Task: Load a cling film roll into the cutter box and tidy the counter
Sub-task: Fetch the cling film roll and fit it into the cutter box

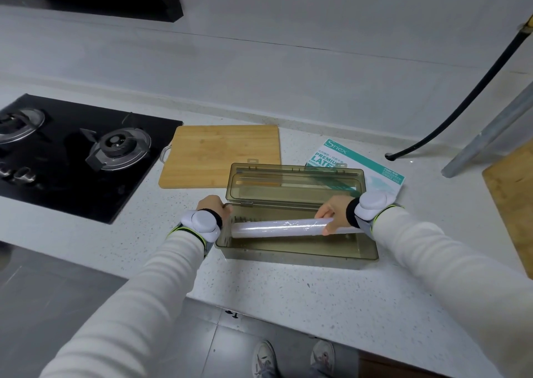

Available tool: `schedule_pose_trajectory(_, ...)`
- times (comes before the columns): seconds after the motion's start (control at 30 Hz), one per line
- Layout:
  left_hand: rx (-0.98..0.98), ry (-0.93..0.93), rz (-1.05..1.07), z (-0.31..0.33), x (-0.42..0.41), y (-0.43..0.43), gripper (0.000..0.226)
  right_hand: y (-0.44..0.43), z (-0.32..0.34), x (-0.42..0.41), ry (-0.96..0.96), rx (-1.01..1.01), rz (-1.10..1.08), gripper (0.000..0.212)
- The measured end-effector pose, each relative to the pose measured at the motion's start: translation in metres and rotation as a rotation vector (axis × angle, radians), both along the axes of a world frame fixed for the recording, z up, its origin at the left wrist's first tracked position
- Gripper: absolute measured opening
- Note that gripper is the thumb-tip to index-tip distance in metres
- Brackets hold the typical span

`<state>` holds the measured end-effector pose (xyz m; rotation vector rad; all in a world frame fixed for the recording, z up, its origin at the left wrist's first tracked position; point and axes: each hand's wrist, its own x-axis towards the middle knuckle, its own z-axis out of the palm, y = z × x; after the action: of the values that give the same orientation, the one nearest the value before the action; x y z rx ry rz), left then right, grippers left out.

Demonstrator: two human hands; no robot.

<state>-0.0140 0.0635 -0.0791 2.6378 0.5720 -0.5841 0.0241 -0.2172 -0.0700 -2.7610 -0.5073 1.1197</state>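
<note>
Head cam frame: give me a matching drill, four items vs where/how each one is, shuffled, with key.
Items
1. cling film roll
2. cutter box
3. cutting board
4. glove box

States
A. flat on the counter, behind the lid's left part
B. lid open
C. behind the lid's right end
D. held over the open tray by the right hand

Pairs: 1-D, 2-B, 3-A, 4-C

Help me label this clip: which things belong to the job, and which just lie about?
Job: cling film roll, cutter box, left hand, right hand.
Lying about: cutting board, glove box, gas hob.
</note>
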Motion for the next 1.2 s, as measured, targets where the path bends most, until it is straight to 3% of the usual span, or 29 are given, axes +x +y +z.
schedule_pose_trajectory(0.93, 0.003, -0.026, 0.017, -0.005, 0.000, -0.002, 0.046, 0.017, -0.042, -0.014, 0.012, -0.093, 0.007, 0.043)
schedule_pose_trajectory(1.2, -0.015, -0.032, 0.040, -0.004, -0.002, -0.002, 0.034, 0.019, -0.049, -0.015, 0.014, -0.120, 0.012, 0.042)
